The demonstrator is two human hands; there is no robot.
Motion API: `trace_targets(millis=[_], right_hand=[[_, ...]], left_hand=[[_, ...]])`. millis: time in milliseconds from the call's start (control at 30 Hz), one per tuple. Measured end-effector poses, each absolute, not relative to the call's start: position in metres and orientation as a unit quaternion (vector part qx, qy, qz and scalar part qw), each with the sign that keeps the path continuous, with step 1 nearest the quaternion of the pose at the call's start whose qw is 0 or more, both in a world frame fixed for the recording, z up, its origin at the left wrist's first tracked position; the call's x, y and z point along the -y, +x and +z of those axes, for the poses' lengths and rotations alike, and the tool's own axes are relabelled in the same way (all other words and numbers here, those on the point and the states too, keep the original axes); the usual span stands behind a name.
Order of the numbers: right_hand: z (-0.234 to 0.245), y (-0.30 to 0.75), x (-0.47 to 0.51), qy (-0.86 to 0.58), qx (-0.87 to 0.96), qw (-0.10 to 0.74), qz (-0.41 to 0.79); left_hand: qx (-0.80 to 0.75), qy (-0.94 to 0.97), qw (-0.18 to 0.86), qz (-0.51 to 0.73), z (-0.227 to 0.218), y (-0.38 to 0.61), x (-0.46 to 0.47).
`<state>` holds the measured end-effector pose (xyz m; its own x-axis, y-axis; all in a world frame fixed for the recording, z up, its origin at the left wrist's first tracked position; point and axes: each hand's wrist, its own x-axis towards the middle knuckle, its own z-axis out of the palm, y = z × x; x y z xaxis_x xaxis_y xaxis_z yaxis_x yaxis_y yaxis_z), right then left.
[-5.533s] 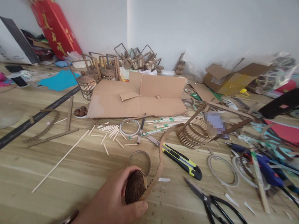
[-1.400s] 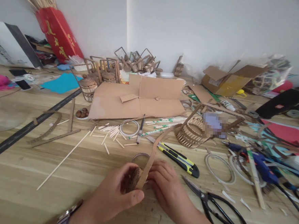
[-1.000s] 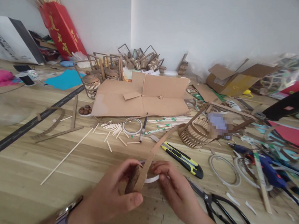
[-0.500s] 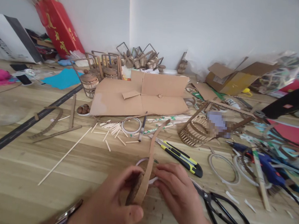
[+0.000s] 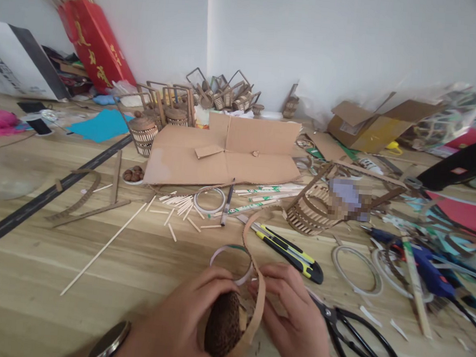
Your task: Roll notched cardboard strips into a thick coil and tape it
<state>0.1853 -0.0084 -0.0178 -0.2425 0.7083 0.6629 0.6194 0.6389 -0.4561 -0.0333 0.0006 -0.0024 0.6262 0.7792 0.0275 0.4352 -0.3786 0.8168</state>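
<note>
My left hand (image 5: 188,311) is wrapped around a dark brown, rough-textured rounded piece (image 5: 223,324). A long brown cardboard strip (image 5: 258,305) runs along this piece, then curves up and away over the table. My right hand (image 5: 294,313) has its fingers closed at the near edge of a thin roll of tape (image 5: 232,247), just behind the strip; its fingertips are partly covered by the strip. Beyond the right hand lies a yellow and black utility knife (image 5: 288,251). Black-handled scissors (image 5: 367,340) rest to its right.
Small cut sticks (image 5: 183,203), a pen (image 5: 228,199) and another tape ring (image 5: 210,200) lie ahead. A slatted basket (image 5: 311,211) stands at right, with a blue glue gun (image 5: 427,268) beyond. Folded cardboard (image 5: 191,153) and a bowl of walnuts (image 5: 133,175) sit farther back.
The brown piece has turned in my left hand so its rough face shows. The strip now bows to the right, and more of the tape ring is visible.
</note>
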Motion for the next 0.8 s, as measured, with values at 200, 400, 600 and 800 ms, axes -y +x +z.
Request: trace_targets(millis=[200,400,600,800], right_hand=[[-0.018,0.191,0.008,-0.469,0.741,0.479,0.028],[-0.007,0.191,0.01,-0.337,0.853,0.397,-0.044],[-0.015,0.192,0.005,-0.472,0.791,0.39,0.008],[-0.026,0.191,0.003,-0.508,0.77,0.365,0.121]], left_hand=[[-0.386,0.876,0.224,0.185,-0.009,-0.031,0.0],[-0.337,0.923,0.041,0.18,-0.024,-0.026,0.004],[-0.351,0.921,0.003,0.171,-0.022,-0.025,0.004],[-0.332,0.934,-0.006,0.132,-0.02,-0.024,0.007]])
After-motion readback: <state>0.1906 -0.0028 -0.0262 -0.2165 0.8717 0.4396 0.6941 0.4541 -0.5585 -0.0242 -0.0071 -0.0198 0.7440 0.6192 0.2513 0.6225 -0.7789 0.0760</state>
